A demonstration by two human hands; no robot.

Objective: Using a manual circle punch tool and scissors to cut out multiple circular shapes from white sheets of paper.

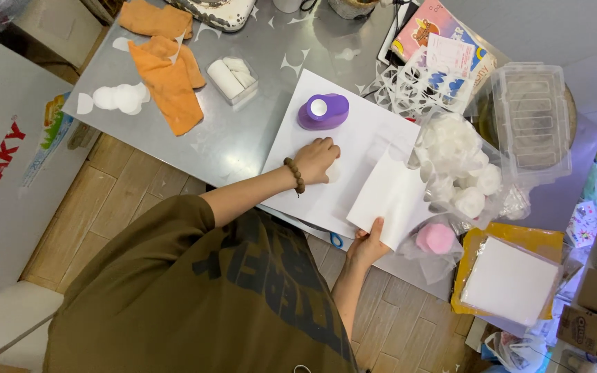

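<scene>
- Purple punch (323, 111) sits just beyond my left hand (317, 159); that hand, fingers curled, presses the white sheet (361, 131)
- my right hand (367, 243) pinches a paper piece (390, 197), farther from the punch

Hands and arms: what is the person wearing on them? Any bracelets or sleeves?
The left hand has a bracelet of round brown beads at the wrist. The right hand wears nothing that shows. The arms are bare, and the olive-brown T-shirt has short sleeves and dark print.
</scene>
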